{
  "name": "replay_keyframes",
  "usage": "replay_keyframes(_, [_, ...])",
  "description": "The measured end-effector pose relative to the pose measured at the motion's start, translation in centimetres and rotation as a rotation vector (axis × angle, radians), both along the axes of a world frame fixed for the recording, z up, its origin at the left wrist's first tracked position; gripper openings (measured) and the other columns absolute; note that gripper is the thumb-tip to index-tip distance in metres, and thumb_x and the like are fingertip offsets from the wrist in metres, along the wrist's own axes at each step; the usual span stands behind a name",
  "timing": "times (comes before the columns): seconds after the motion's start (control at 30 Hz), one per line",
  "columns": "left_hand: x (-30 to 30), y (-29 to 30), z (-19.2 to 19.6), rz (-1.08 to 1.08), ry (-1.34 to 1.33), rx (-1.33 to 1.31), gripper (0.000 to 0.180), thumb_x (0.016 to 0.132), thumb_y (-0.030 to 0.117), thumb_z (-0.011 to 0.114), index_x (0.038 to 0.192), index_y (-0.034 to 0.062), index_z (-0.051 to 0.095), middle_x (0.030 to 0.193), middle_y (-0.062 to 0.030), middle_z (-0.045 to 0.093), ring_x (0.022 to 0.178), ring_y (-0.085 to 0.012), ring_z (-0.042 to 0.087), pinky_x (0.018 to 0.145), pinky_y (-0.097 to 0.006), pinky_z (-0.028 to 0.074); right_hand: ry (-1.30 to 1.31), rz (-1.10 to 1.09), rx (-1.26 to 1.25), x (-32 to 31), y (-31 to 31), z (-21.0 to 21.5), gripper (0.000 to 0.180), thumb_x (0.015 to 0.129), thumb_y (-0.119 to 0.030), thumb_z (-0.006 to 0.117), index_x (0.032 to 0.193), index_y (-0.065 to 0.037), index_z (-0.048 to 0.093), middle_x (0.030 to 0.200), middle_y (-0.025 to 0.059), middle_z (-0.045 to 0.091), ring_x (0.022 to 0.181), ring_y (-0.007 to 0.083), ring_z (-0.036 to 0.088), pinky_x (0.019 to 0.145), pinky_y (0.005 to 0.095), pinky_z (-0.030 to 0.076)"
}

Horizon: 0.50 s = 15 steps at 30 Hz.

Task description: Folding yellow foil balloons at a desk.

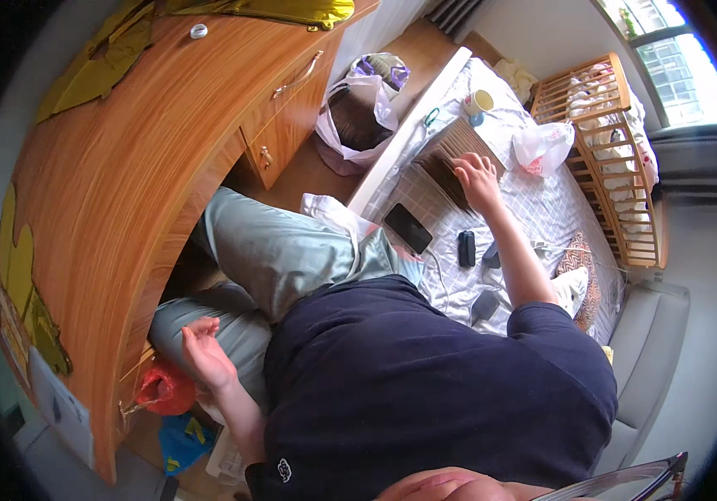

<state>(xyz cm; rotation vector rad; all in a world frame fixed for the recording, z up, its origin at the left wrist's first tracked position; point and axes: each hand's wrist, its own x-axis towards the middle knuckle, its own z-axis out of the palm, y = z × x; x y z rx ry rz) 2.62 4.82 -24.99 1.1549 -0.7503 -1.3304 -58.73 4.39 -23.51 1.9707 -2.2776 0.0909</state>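
My left hand (209, 357) is raised over my left thigh, fingers loosely extended and nothing in it. Reaching out to the right, my right hand (478, 181) is at a stack of thin brown strips (439, 163) on the bed. Its fingers are bent and closed at the strips' edge; the exact grip is partly hidden. Nearer to me on the sheet lie a black phone (408, 228) and a small black case (467, 249). A pale cable (442, 275) runs down from beside the phone.
The wooden desk (166, 125) spans the left, with yellow-green foil pieces (108, 63) and a white ring (199, 31) on it. Bags (354, 125) stand on the floor. The bed (534, 209) holds a yellow cup (480, 101) and plastic bag (544, 149), beside a wooden crib (617, 150).
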Motion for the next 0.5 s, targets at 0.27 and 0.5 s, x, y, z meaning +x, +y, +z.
replay_keyframes(0.27, [0.1, 0.9, -0.7, 0.075, 0.027, 0.039, 0.044, 0.110, 0.037, 0.041, 0.094, 0.0043, 0.066, 0.094, -0.0096, 0.069, 0.091, -0.0190, 0.062, 0.089, -0.035, 0.045, -0.144, -0.140, -0.103, -2.5, -0.1, -5.5, 0.060, 0.101, -0.038, 0.056, 0.157, -0.027, 0.038, 0.146, 0.0079, 0.047, 0.127, 0.0326, 0.049, 0.104, 0.0494, 0.037])
replay_keyframes(0.5, [-0.3, 1.4, -0.5, 0.047, -0.015, 0.073, 0.041, 0.110, 0.035, 0.042, 0.097, 0.0044, 0.066, 0.096, -0.0097, 0.070, 0.090, -0.0175, 0.060, 0.088, -0.034, 0.045, -0.143, -0.332, -0.097, -3.8, -0.2, -6.4, 0.057, 0.103, -0.046, 0.052, 0.155, -0.026, 0.042, 0.150, 0.0087, 0.044, 0.132, 0.0344, 0.046, 0.105, 0.0510, 0.036])
